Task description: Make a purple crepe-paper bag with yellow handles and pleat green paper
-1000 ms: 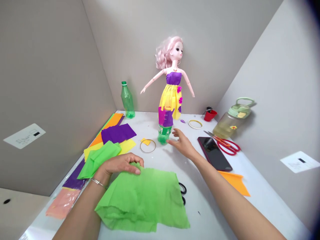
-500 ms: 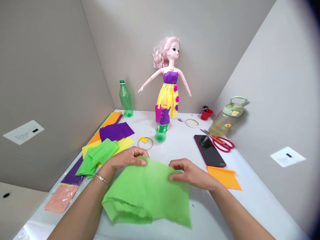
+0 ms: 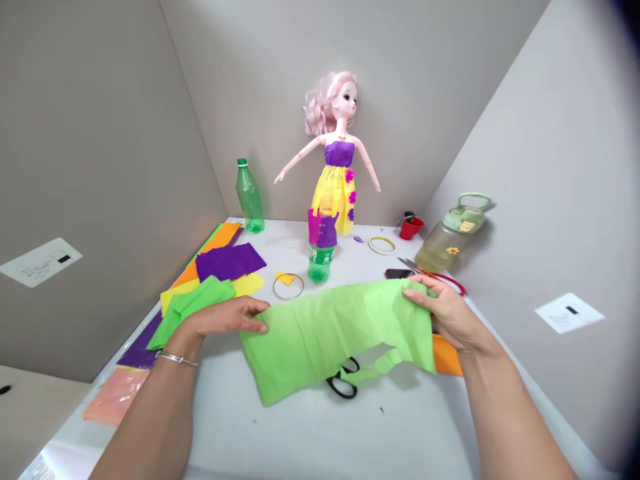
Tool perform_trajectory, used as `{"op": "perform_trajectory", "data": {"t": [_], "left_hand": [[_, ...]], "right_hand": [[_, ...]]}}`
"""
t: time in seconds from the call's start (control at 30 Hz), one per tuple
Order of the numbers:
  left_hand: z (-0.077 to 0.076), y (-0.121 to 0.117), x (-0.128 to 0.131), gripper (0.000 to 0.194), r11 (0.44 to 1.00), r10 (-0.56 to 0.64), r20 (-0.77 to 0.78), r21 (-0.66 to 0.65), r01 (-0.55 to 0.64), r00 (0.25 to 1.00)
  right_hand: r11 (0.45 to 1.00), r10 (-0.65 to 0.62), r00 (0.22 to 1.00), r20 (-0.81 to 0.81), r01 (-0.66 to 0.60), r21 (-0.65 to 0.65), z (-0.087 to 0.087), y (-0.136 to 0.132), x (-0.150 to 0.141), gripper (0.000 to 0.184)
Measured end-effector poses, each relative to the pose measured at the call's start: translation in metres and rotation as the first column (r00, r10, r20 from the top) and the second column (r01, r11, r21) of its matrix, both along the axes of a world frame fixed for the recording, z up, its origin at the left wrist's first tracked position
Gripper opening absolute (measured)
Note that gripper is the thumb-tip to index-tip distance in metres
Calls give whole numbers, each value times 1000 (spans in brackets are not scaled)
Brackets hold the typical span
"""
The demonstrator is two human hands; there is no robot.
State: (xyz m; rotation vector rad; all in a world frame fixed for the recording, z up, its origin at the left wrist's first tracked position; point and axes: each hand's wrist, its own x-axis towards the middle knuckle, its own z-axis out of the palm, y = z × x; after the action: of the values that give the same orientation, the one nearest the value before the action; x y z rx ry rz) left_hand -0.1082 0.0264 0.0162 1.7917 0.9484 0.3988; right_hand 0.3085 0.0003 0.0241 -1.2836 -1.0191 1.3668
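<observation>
- Head view: I see a green sheet (image 3: 305, 333) held over the desk (image 3: 225, 433), partly covering black loop handles (image 3: 332, 385)
- Left hand (image 3: 230, 317) pinching its left corner, right hand (image 3: 447, 313) clasping its right end, the two well apart
- Just past it, a labelled green bottle (image 3: 320, 267) stands before a pink-haired doll (image 3: 340, 155)
- To the right, red-handled scissors (image 3: 453, 283) beside a phone (image 3: 398, 273)

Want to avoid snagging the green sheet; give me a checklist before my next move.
1. Left grip on the green sheet, at its left end: ok.
2. Right grip near its upper right corner: ok.
3. Sheet smooth: not ok, creased.
4. Black looped handles clear of the sheet: not ok, partly covered.
5. Any blades on those handles: cannot tell, hidden.
6. Short green bottle upright: ok.
</observation>
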Motion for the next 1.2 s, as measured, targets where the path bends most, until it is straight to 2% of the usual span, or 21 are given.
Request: {"op": "perform_trajectory", "data": {"t": [0.1,0.27,0.4,0.53,0.6,0.73,0.97,1.2], "left_hand": [[3,1,-9,26,996,69,-53,-45,-71,996],[0,4,-34,24,960,277,-59,-26,-279,959],[-6,6,-46,27,912,410,-16,-25,-410,912],[-8,7,-52,29,867,497,73,-61,-494,865],[-9,9,-53,30,833,552,140,-70,-548,822],[-14,17,-52,37,723,674,292,-74,-686,679],[-20,24,-46,37,563,776,434,-147,-813,459],[-9,20,-33,37,498,785,510,-183,-847,351]], "right_hand": [[998,-62,998,-4,62,4,-3,3,7,36],[978,-207,978,-32,207,-1,-6,9,13,38],[968,-251,968,-27,251,3,-10,13,18,38],[956,-291,956,-22,292,14,-16,16,27,39],[950,-310,951,-15,311,28,-18,18,32,39],[945,-324,946,5,324,46,-21,20,38,36],[959,-281,959,44,278,57,-18,17,35,33],[954,-289,956,49,283,99,-8,12,27,38]]}}
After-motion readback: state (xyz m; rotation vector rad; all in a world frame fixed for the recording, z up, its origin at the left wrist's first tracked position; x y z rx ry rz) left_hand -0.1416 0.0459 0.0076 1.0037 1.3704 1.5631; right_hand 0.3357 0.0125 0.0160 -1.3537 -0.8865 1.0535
